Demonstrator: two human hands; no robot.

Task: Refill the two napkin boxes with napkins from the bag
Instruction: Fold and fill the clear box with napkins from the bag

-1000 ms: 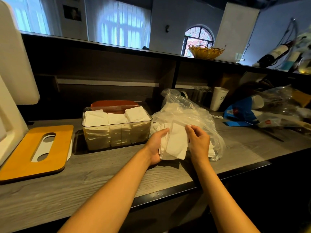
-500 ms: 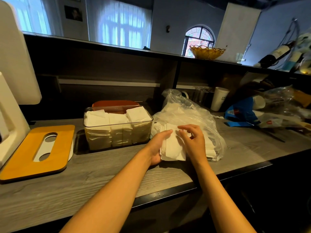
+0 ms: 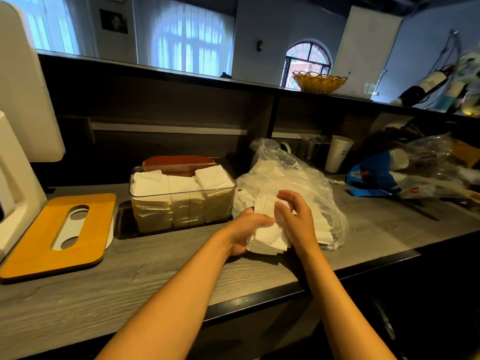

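Observation:
A clear plastic bag (image 3: 293, 175) of white napkins lies on the grey counter, right of centre. In front of it, my left hand (image 3: 245, 229) holds a stack of white napkins (image 3: 270, 237) from below and the left. My right hand (image 3: 296, 216) curls over the stack's top right side. A clear napkin box (image 3: 181, 211) stands left of the bag, filled to the rim with napkins. A white box with a yellow wooden slotted lid (image 3: 59, 235) sits at the far left.
A brown lid (image 3: 179, 162) lies behind the clear box. A white paper cup (image 3: 337, 157), blue packaging (image 3: 374, 178) and crumpled plastic crowd the right side. A white device (image 3: 15, 157) stands at the far left. The dark counter edge (image 3: 337, 276) runs below my hands.
The stack has come lower and nearer to me, out of the bag's mouth. My right hand has shifted from the stack's top edge to its right side.

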